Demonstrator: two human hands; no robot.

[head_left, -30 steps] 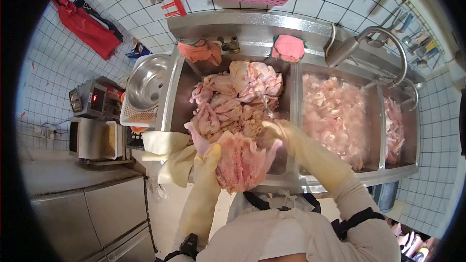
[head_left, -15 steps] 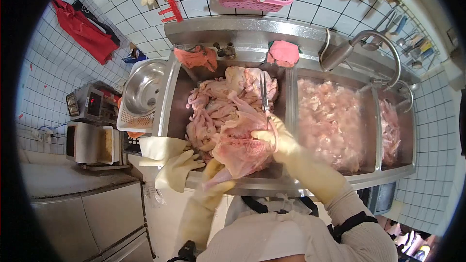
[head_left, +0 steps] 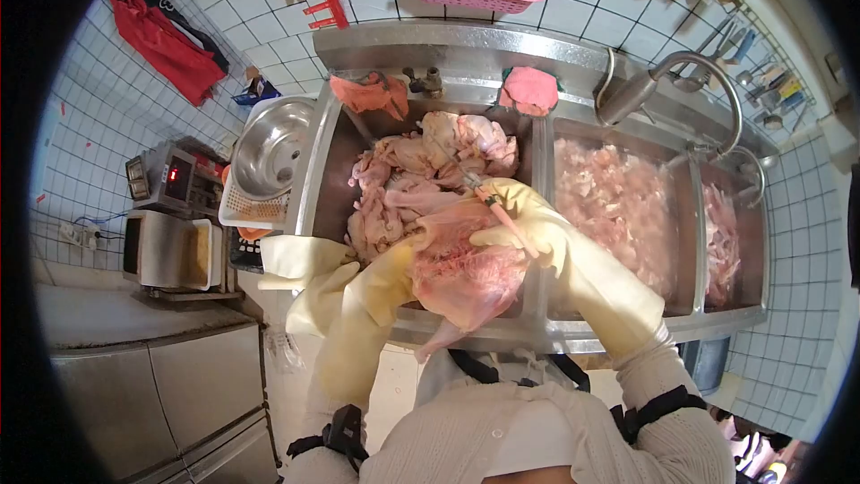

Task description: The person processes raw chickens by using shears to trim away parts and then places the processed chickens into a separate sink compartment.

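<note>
A raw chicken, cut open with its red inside facing up, is held over the front of the left sink basin. My left hand, in a cream rubber glove, grips its left side; the fingertips are partly hidden by the meat. My right hand, gloved the same way, is closed around scissors with pinkish handles, and its thumb lies against the chicken's right side. The blades point up and left and look blurred. Beneath and behind, several whole raw chickens are piled in the basin.
Cut chicken pieces fill the middle basin, and more meat lies in the narrow right one. A curved faucet stands behind. Spare rubber gloves drape over the left rim, near a metal bowl. Pink cloths rest on the back ledge.
My left hand has moved up from the chicken's leg to its left side. The scissors have tilted from nearly upright to the left, and the chicken has shifted slightly toward me.
</note>
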